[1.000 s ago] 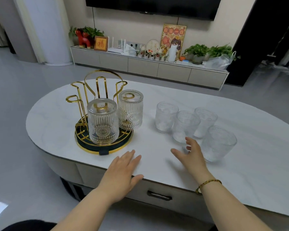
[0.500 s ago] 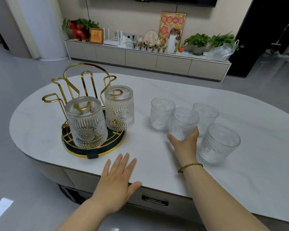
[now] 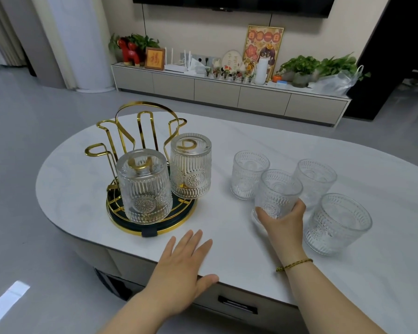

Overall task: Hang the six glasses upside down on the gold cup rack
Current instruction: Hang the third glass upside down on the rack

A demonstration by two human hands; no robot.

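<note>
Right hand (image 3: 284, 222) now gripping ribbed glass (image 3: 276, 192), tilted

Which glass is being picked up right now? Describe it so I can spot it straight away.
On the white oval table, look right of the gold rack to the cluster of four upright glasses. The one being taken is second from the left, in the front of the group. It alone has the right hand wrapped around its base; the other three stand untouched.
</note>
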